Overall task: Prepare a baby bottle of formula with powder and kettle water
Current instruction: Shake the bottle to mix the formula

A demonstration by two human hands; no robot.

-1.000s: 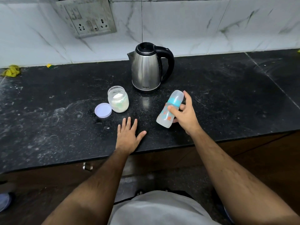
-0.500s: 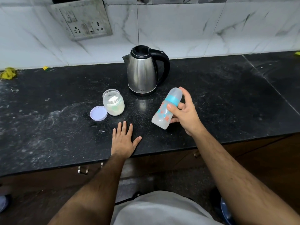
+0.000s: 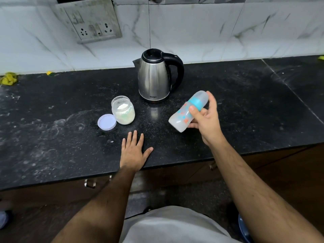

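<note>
My right hand (image 3: 205,120) grips a capped baby bottle (image 3: 184,114) with a teal ring, tilted well over with its cap pointing up and to the right, above the black counter (image 3: 245,106). The bottle looks milky inside. My left hand (image 3: 134,151) lies flat on the counter near the front edge, fingers spread, holding nothing. A steel kettle (image 3: 154,79) with a black handle stands behind, lid shut. To its left front is an open plastic jar of white powder (image 3: 123,110), with its pale lilac lid (image 3: 107,122) lying beside it.
A marble-tiled wall with a socket plate (image 3: 91,23) rises behind the counter. Yellow scraps (image 3: 8,78) sit at the far left by the wall. The counter is dusted with white smears. Drawer handles (image 3: 90,183) show under the front edge.
The bottle has tipped further over in my right hand, its base swinging out to the left. My left hand has stayed flat on the counter.
</note>
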